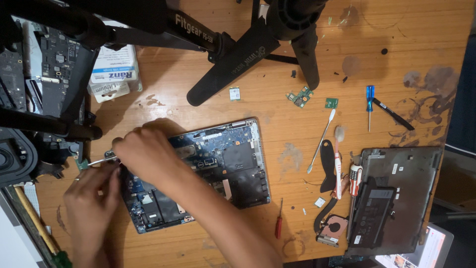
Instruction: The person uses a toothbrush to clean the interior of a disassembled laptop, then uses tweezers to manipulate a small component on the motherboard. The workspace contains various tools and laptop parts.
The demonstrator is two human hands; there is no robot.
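Nearest us, our left hand point(91, 208) rests curled at the opened laptop base's point(218, 171) seven-o'clock corner — grasping anything, we cannot tell. Our right hand point(144, 154) pinches a thin metal screwdriver point(96, 161), seemingly by its shaft, at nine o'clock. Beyond, tripod legs point(238, 54) cross the wooden desk point(406, 30).

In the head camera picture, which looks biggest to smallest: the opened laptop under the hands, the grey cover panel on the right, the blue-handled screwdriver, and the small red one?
1. Opened laptop and grey cover panel: near alike, and arms hide part of the laptop, so I won't rank them.
2. Blue-handled screwdriver.
3. Small red screwdriver, slightly shorter.
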